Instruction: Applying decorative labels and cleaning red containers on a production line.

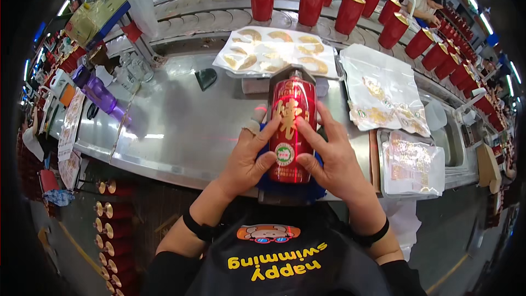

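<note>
A purple bottle (101,90) stands far left on the metal surface (159,131), well apart from the work, so a knock there seems unlikely. The left grip (247,158) is spread, its index finger and thumb against the face of the red bottle (300,90), which lies between the hands on a blue support (314,187) by the near edge. Uneven pressure could roll the bottle or skew the gold character (286,111); a dragging thumb could lift the round label (284,154) below it. The right grip (338,158) is spread too, index and thumb touching the same face; heavier pushing from this side could shift the bottle leftward. Farther right, a swinging elbow could disturb the white sheet (397,71) with gold pieces or the printed sheets (419,170) nearer the person.
</note>
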### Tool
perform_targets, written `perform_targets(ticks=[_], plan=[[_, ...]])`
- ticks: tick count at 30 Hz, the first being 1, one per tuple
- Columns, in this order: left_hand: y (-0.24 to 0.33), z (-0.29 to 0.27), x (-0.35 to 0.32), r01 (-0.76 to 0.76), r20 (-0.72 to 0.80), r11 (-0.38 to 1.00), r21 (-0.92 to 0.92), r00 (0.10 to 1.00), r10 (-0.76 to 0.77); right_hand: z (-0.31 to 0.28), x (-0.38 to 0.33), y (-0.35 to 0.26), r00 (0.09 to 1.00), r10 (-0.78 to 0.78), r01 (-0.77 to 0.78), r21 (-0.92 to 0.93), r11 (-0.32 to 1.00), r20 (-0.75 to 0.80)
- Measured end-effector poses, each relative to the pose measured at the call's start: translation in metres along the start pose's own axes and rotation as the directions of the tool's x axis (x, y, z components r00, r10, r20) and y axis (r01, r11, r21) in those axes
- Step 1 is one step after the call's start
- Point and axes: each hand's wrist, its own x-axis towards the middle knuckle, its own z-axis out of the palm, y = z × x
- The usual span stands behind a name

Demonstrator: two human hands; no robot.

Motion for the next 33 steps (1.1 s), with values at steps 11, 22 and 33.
perform_targets(ticks=[11, 22, 33], plan=[[0.008, -0.009, 0.014, -0.059, 0.062, 0.997, 0.055, 0.997, 0.055, -0.005, 0.002, 0.004, 0.998, 0.041, -0.049, 0.153, 0.987, 0.057], [0.01, -0.017, 0.052, 0.015, -0.01, 0.99, -0.14, 1.0, -0.016, 0.006, 0.014, 0.03, 0.994, 0.096, -0.108, 0.286, 0.952, 0.053], [0.006, -0.021, 0.062, -0.049, 0.086, 0.992, 0.115, 0.995, 0.039, -0.001, 0.024, 0.026, 0.992, 0.061, -0.078, 0.163, 0.984, 0.106]])
